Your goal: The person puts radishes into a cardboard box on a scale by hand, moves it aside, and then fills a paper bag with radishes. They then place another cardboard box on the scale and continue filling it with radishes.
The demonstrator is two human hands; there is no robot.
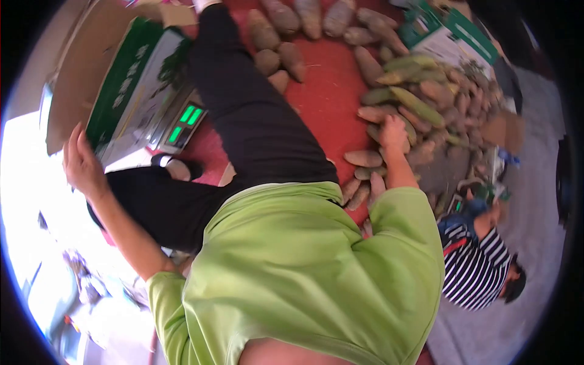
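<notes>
My left hand (84, 164) is at the near edge of a cardboard carton (115, 97) printed green and white, its fingers stretched out along the side. Under the carton is a scale (176, 131) with green lit digits. My right hand (394, 135) reaches into a pile of brown tubers (435, 91) and long yellow-green pieces (417, 106) that look like corn ears in husks. Its fingers are curled down among them; what they grip is hidden. One brown tuber (376, 114) lies right beside the fingertips.
Larger tubers (310, 18) lie in a row on the red floor covering (322, 79). A second green-and-white carton (453, 36) stands behind the pile. At right, a person in a striped shirt (477, 267) sits close to the pile. My black-trousered leg (255, 115) stretches forward between carton and pile.
</notes>
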